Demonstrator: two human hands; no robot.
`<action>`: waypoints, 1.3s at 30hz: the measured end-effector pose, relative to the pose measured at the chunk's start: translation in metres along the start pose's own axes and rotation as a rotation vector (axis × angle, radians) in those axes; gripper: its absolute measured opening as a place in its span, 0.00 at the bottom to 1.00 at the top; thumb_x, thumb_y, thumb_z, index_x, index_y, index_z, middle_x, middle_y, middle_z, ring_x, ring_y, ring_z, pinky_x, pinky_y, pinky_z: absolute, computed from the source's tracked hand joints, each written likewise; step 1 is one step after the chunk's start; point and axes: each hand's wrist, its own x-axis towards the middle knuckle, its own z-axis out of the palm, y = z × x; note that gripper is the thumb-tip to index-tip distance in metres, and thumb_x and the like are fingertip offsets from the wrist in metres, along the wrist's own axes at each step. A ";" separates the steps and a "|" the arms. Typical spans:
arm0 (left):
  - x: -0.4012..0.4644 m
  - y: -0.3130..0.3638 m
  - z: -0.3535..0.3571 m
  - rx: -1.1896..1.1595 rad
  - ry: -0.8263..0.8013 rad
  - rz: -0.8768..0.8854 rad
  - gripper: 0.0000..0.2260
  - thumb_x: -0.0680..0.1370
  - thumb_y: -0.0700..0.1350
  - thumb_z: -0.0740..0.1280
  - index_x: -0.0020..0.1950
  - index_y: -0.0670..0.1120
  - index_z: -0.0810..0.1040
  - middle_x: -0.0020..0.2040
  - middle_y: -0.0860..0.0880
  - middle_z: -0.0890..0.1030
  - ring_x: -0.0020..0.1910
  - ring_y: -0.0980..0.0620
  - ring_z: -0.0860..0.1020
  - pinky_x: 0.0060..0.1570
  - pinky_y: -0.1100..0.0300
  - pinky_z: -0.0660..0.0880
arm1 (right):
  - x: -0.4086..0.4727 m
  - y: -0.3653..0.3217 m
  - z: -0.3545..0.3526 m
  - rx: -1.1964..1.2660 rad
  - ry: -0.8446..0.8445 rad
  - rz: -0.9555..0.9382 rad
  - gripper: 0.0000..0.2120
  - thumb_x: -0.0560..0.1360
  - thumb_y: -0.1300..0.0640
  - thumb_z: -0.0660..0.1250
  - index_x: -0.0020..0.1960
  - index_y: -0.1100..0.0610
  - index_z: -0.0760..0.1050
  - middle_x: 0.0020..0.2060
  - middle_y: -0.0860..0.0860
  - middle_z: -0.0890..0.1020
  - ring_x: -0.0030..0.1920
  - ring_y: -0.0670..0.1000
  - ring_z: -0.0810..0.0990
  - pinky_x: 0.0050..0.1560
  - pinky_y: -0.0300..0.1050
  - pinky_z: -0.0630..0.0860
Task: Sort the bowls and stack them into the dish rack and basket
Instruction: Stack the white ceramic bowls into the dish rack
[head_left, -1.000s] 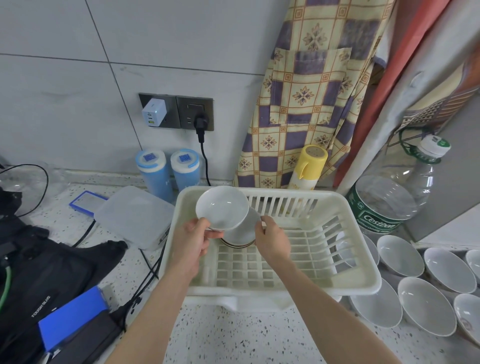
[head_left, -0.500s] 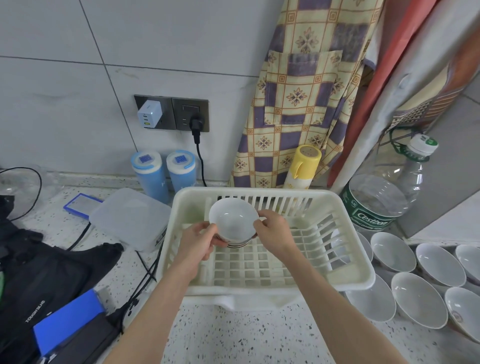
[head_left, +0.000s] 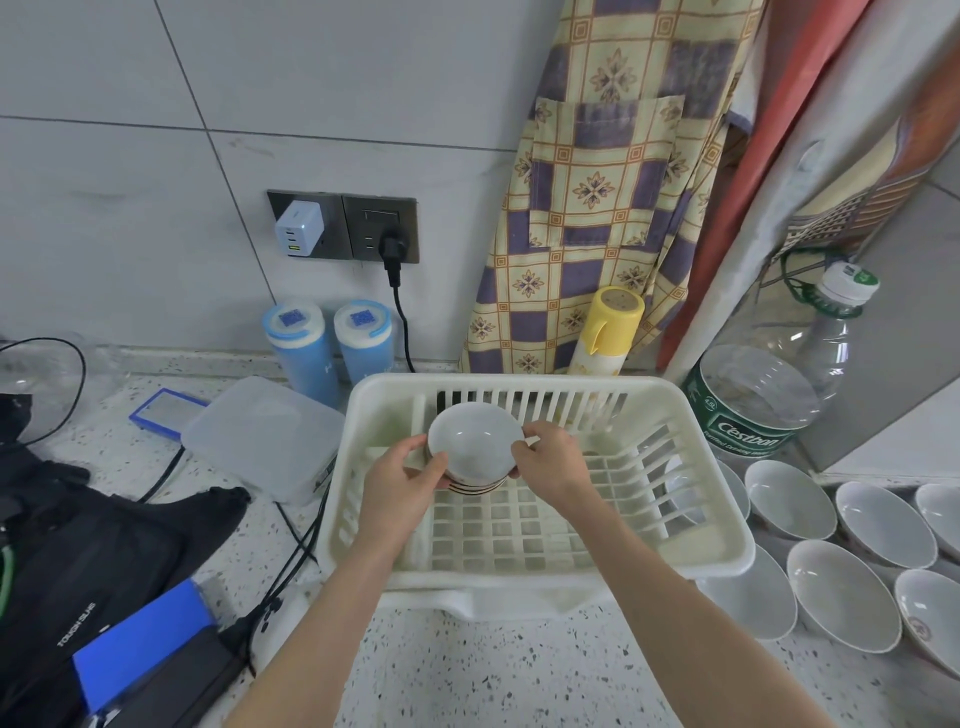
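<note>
A: Where are we w/ the small bowl stack (head_left: 475, 449)?

B: Both hands on it. Left hand (head_left: 402, 480) curls round the left side, thumb near the rim; right hand (head_left: 550, 462) grips the right side, fingers wrapped behind. Stack sits low inside the dish rack (head_left: 540, 566), back-left part, close to the rear wall slats. Can't tell if the base is touching the grid floor yet.

A: So how do we finish it well?

B: We'd say keep it level, ease it straight down til the foot seats flat on the grid, not across a rib. Then loosen one hand at a time, so nothing tips.

A: Risk?

B: Prob the nested bowls sliding vs each other if we tilt. Glazed ceramic, likely slick. Also leave room: the other bowls (head_left: 789, 499) wait on the counter (head_left: 467, 675) right of the rack, and they look wider, so we should keep this stack tucked in the corner.
</note>
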 end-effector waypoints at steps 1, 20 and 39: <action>0.001 -0.001 0.001 0.025 0.001 0.010 0.17 0.78 0.49 0.69 0.66 0.50 0.76 0.37 0.54 0.86 0.26 0.66 0.77 0.27 0.72 0.68 | 0.000 0.000 0.000 -0.011 0.000 0.000 0.12 0.75 0.59 0.60 0.58 0.55 0.75 0.33 0.50 0.84 0.21 0.43 0.69 0.25 0.38 0.65; 0.010 -0.015 0.006 0.231 -0.037 0.069 0.23 0.78 0.51 0.69 0.72 0.54 0.71 0.39 0.52 0.84 0.40 0.61 0.80 0.34 0.72 0.66 | 0.007 0.012 0.006 -0.006 0.016 -0.027 0.17 0.79 0.53 0.59 0.66 0.55 0.72 0.38 0.52 0.85 0.26 0.45 0.73 0.28 0.39 0.68; 0.009 -0.020 0.009 0.260 -0.058 0.098 0.37 0.69 0.54 0.78 0.75 0.57 0.66 0.42 0.60 0.81 0.43 0.64 0.79 0.37 0.72 0.68 | -0.008 0.031 0.025 0.723 -0.249 0.408 0.26 0.78 0.42 0.64 0.69 0.58 0.69 0.42 0.58 0.87 0.24 0.46 0.73 0.19 0.34 0.60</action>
